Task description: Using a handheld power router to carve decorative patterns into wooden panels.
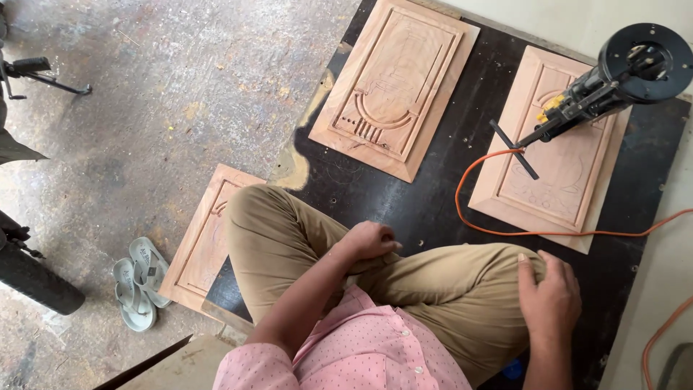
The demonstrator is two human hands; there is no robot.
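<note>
We sit cross-legged on a dark board, and both our hands rest on our own legs, empty. Our left hand lies loosely curled on the inner thigh near the middle of our lap, fingers folded in on nothing; our right hand lies flat and open over the right knee, palm down on the khaki trousers. The two hands are well apart, one on each leg. The nearest tool is the black router, which lies tipped on its side on the right carved wooden panel, ahead of us and to the right. Its long axis runs on a diagonal, from the round base at the far right corner down toward us and leftward, ending at a thin black bar just beside the panel's left edge. An orange cord loops from that lower end across the board and passes between the panel and our right knee, so the right hand is plainly the nearer one to both cord and tool; the left would have to cross the lap. A second carved panel lies ahead and left of centre, and a third panel lies partly under our left knee, with a pair of grey sandals on the concrete floor beside it.
</note>
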